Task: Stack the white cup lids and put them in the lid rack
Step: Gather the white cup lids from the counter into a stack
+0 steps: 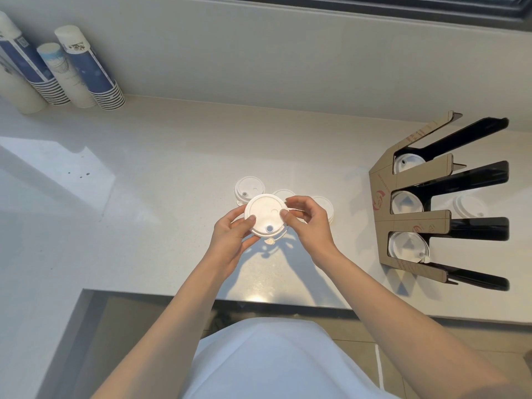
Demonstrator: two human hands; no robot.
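Note:
A small stack of white cup lids (264,216) is held above the counter between both hands. My left hand (230,240) grips its left edge, thumb on top. My right hand (308,223) pinches its right edge. More white lids lie on the counter behind: one at the back left (248,189), one partly hidden in the middle (283,194), and one behind my right hand (326,204). The brown and black lid rack (417,223) stands to the right, with lids in its three slots (407,202).
Stacks of blue and white paper cups (86,70) lean against the wall at the far left. A loose lid (469,205) lies behind the rack. The white counter (144,182) ends at an edge near my body.

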